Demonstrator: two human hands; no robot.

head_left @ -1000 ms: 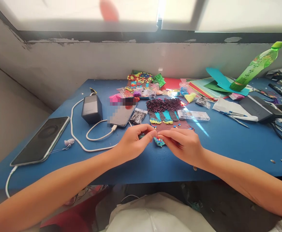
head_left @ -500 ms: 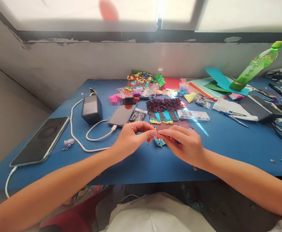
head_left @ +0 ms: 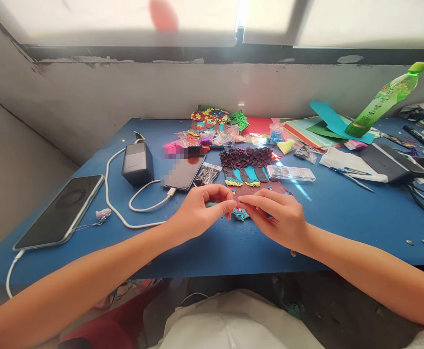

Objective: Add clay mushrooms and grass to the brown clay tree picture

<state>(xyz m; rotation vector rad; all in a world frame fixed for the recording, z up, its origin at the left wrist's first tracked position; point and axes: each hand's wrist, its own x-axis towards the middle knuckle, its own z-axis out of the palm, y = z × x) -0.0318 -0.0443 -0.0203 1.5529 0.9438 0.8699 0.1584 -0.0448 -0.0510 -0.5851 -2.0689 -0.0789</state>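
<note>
Brown panel, 1 pc., w/ purple ruffled top, lay on blue surface; L hand & R hand were just beside each other; each grip's closure: couldn't tell.

The textured, purple-topped craft panel lies flat, partly hidden.

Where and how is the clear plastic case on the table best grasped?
The clear plastic case is probably best pinched across its right end, coming from the right: it lies long and flat, its left end close to the purple-topped craft piece.
</note>
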